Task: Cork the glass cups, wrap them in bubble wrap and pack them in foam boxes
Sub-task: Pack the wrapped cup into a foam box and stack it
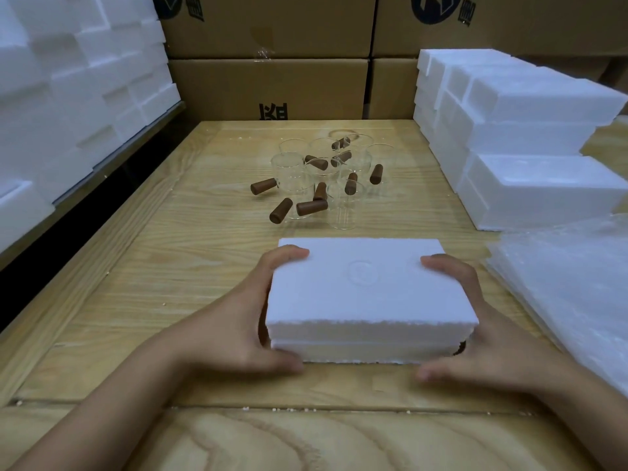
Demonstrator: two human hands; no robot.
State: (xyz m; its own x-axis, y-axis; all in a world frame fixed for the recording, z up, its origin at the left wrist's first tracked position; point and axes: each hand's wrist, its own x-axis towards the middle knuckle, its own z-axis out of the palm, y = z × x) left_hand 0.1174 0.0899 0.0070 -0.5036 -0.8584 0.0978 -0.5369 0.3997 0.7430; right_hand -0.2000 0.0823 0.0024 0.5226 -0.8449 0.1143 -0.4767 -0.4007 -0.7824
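Observation:
A closed white foam box (367,287), lid on, rests on the wooden table (170,260) right in front of me. My left hand (238,321) grips its left side, with the fingers over the lid's far left corner and the thumb at the near edge. My right hand (486,334) clasps the right side the same way. Beyond the box stands a cluster of several clear glass cups (319,175) with brown handle-like pieces (311,207) among them; whether these are corks or handles I cannot tell.
Stacks of white foam boxes (530,137) line the right side. More foam pieces (68,83) pile up at the left. Sheets of bubble wrap (577,287) lie at the right front. Cardboard cartons (272,86) wall off the back.

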